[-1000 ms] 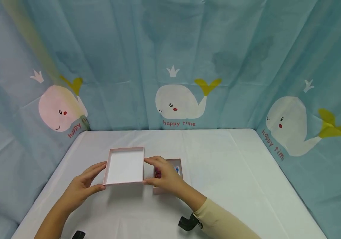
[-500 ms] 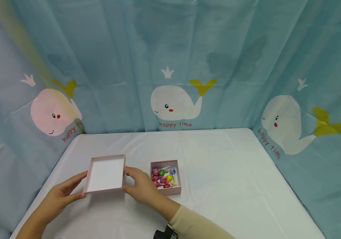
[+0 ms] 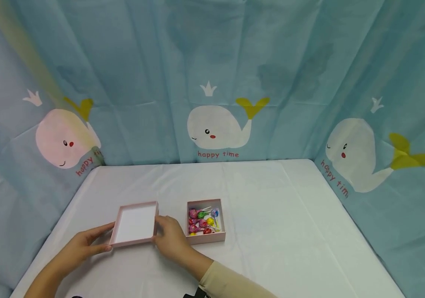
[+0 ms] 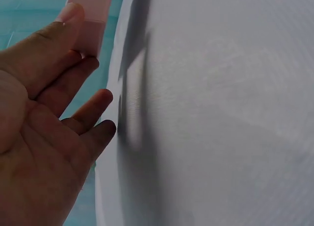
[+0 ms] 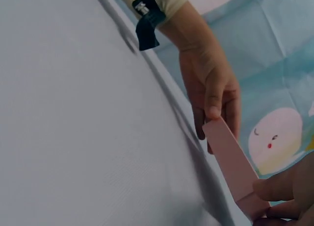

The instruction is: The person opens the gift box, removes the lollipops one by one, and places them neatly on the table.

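In the head view, a shallow pink box lid (image 3: 134,223) with a white inside is held hollow side up, low over the left part of the table. My left hand (image 3: 80,248) pinches its left edge between thumb and fingers. Its right edge is gripped by my right hand (image 3: 171,239). The left wrist view has the lid's corner (image 4: 91,32) between thumb and fingertips, the two lower fingers off it. Along the lid's pink side (image 5: 230,160), the right wrist view takes in both hands. Right of my right hand stands a pink box (image 3: 206,238) with several wrapped lollipops (image 3: 203,223).
A white cloth covers the table (image 3: 264,215). Blue curtains (image 3: 145,82) with printed whales enclose its back and sides. A black wrist strap (image 3: 196,293) sits by the right sleeve (image 3: 235,283).
Both hands have carried the lid left and lowered it toward the table. The lollipop box, partly covered by my right hand before, now shows fully. The head view has shifted slightly.
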Demonstrator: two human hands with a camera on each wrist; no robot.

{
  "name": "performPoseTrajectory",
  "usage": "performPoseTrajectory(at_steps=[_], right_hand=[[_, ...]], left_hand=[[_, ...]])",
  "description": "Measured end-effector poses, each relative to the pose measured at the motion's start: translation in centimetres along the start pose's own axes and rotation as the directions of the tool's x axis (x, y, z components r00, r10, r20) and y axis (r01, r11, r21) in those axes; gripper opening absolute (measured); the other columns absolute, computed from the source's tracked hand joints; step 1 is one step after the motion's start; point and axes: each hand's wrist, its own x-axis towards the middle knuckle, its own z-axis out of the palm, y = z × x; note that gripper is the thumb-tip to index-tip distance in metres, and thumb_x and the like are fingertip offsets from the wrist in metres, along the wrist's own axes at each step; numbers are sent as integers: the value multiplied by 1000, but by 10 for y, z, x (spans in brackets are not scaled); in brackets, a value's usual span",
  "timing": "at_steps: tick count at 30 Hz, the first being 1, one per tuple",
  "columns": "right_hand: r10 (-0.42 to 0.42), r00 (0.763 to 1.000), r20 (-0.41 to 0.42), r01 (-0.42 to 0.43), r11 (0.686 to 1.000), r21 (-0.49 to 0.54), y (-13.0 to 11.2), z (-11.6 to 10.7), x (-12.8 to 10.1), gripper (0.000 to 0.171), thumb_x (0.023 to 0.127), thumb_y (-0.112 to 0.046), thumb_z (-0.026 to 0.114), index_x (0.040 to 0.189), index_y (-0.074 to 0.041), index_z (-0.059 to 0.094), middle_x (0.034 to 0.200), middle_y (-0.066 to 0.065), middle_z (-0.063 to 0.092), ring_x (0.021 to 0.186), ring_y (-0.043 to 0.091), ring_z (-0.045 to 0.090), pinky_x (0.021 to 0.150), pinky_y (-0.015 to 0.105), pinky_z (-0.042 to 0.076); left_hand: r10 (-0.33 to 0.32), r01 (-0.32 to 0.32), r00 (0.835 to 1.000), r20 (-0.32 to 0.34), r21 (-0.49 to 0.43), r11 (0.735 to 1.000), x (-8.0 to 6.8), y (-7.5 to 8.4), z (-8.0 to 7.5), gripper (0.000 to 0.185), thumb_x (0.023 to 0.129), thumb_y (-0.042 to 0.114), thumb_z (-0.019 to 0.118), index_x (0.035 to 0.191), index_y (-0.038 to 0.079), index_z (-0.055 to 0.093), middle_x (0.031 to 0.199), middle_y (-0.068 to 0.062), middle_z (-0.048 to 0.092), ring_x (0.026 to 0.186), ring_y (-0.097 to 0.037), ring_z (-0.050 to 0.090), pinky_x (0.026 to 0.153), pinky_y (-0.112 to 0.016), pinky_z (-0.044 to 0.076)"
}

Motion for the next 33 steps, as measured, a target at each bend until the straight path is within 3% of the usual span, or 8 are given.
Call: performPoseTrajectory(at_steps=[2,4,7,8,14,22,31,33], right_hand=[[2,1000,-1,-2,998,-61,5,3,0,54,84,-9,82,136,-4,65,128,7,70,126,20,61,110,31,50],[0,1000,-3,0,990,-139,9,6,-1,53,83,-13,83,134,-7,67,125,3,72,124,19,61,109,31,50],[-22,1000,-15,18,967,-255,14,11,-1,50,81,-19,85,129,-11,71,122,-2,73,123,19,61,108,33,50],[-34,999,-21,26,958,-285,16,13,-2,49,80,-21,85,127,-13,72,121,-3,74,122,19,61,107,34,50],[-69,997,-22,57,936,-347,19,17,-5,45,83,-23,83,125,-14,71,125,-3,72,125,20,60,110,36,48],[-93,996,10,89,904,-419,18,18,-6,44,87,-26,80,127,-12,69,127,-3,71,126,18,60,112,31,47],[-69,998,6,66,925,-373,14,16,-8,51,88,-22,79,136,-10,65,137,-1,65,130,17,56,114,28,45],[-72,997,12,71,934,-351,11,14,-9,53,88,-20,79,138,-10,63,139,-1,63,132,17,55,115,27,45]], left_hand=[[-51,50,999,10,70,996,3,0,2,67,89,31,81,147,8,56,151,-6,54,130,19,37,96,-6,45],[-83,79,996,25,122,989,4,1,3,69,87,35,82,146,9,57,152,-16,53,140,-4,46,104,-26,54],[-94,86,995,32,200,976,5,1,4,72,83,40,84,144,10,59,151,-21,52,141,-47,44,108,-55,51],[-86,77,996,33,204,976,5,0,5,72,83,38,85,144,9,59,151,-24,51,140,-53,40,107,-63,46],[-88,81,996,30,176,981,4,1,7,74,79,34,87,142,5,60,152,-30,47,142,-58,33,106,-76,35],[-135,124,989,62,156,980,1,2,9,82,80,37,86,147,3,54,156,-32,40,144,-60,28,109,-78,32],[-107,100,994,22,218,971,-4,5,12,85,81,40,85,150,4,51,154,-33,42,141,-60,33,106,-77,37],[-105,102,994,2,244,964,-6,6,12,84,82,44,84,150,6,51,153,-30,45,141,-57,36,108,-70,41]])
